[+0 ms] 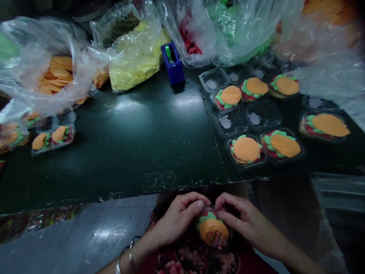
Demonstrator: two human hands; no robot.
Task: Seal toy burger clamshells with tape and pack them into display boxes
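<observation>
Both hands, left hand (176, 219) and right hand (245, 220), clasp a burger-shaped candy pack (213, 230) below the dark table (128, 144), where filled trays (246, 150) sit.

The table top (137, 144) is dark, semi-glossy, scuffed and speckled. The bags (25, 72) are thin, crinkled clear plastic, the trays (262, 116) glossy transparent plastic, the burger pack (213, 232) shiny and film-wrapped. The tape dispenser (172, 68) is smooth blue plastic.

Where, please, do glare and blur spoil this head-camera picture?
Head view: lamp glare pools on the dark table; the plastic bag at upper right is blurred; the table edge bows from lens distortion; the left hand and right hand hold the wrapped burger candy in dim light.
</observation>
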